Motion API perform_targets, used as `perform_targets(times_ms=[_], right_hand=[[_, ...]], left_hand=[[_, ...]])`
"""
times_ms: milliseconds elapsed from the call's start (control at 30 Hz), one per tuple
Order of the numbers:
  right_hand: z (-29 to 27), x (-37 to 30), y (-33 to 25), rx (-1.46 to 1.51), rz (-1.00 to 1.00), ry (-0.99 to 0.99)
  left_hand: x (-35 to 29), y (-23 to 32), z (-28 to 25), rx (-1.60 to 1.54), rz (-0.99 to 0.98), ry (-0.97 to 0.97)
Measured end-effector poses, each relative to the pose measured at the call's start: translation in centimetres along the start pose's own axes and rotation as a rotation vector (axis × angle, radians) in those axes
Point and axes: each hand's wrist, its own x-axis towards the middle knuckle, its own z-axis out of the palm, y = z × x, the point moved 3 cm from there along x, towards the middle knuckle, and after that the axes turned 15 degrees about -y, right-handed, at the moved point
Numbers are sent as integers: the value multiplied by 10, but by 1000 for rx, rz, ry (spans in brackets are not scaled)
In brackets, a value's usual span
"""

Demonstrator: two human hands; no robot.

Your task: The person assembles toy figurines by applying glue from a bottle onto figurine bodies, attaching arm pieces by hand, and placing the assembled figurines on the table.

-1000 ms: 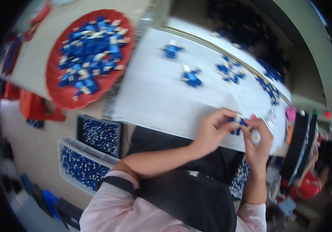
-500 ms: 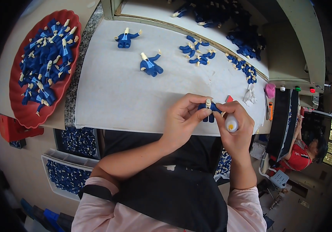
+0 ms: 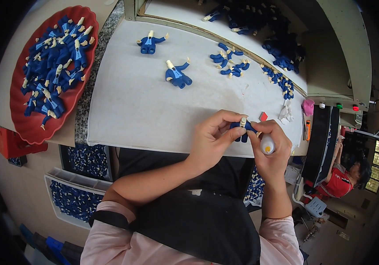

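Above the front edge of the white work surface, a small blue headless figurine [image 3: 244, 125] with a cream neck is pinched between both my hands. My left hand [image 3: 216, 134] grips its left side between thumb and fingers. With thumb and forefinger, my right hand [image 3: 271, 143] presses an arm at its right side. Tucked in the right palm is a small white bottle [image 3: 267, 145] with a yellow spot on its end. Two more blue figurines, one farther off [image 3: 148, 43] and one nearer [image 3: 177, 74], lie on the white sheet. Loose blue arms [image 3: 229, 59] are grouped farther right.
At left stands a red scalloped tray [image 3: 15, 95] heaped with figurines. More arms [image 3: 278, 81] line a ledge under a metal housing [image 3: 335, 53]. Crumpled tissue [image 3: 286, 112], a red block [image 3: 263, 116] and an orange pen [image 3: 307, 130] lie right. A white bin [image 3: 51, 198] stands below; a co-worker [image 3: 337, 179] sits right.
The view has shifted slightly, so the table things appear a little to the right. Both hands still hold the figurine in nearly the same pose.
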Motion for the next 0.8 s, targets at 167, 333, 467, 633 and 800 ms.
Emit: perform_targets(times_ms=[167,333,467,633,800], right_hand=[[0,-1,1,-1,0,3],[1,-1,2,7,-8,6],[0,-2,4,14,-12,13],[5,0,-2,-10,-56,49],[13,-17,-4,110,-57,215]], left_hand=[[0,1,1,12,9,4],[0,0,0,35,7,4],[1,2,0,57,9,-15],[2,9,0,33,-24,-7],[0,5,4,-569,-125,-70]])
